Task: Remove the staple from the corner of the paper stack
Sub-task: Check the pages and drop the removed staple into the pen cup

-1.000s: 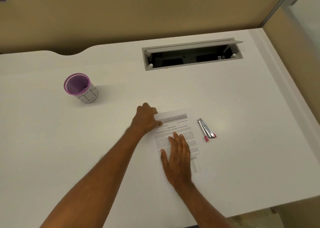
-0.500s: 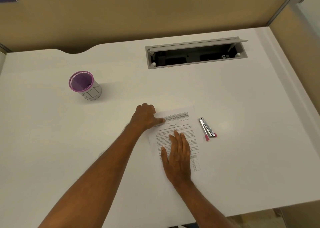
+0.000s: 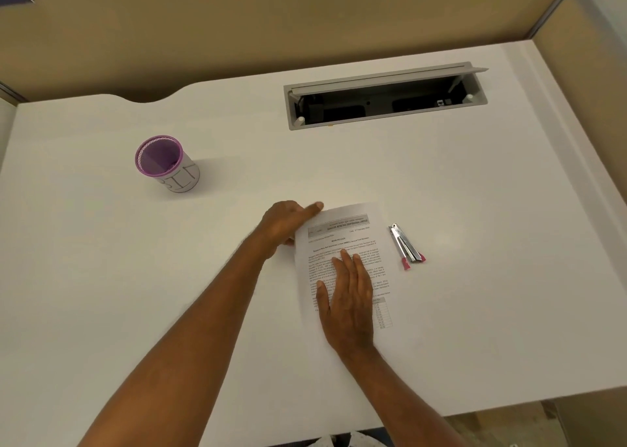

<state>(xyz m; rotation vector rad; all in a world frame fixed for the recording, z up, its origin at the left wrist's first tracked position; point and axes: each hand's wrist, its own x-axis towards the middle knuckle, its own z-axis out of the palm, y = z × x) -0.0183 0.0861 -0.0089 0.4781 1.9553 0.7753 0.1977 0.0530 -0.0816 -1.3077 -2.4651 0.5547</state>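
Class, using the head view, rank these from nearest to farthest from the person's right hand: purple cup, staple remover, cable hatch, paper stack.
1. Paper stack: under the right hand, touching it.
2. Staple remover: just right of the paper.
3. Purple cup: far left, beyond the left hand.
4. Cable hatch: at the desk's back edge, about as far as the cup; too close to call.

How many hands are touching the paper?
2. The left hand is at the top left corner of the paper stack, its fingers on the edge. The right hand lies flat on the middle of the page.
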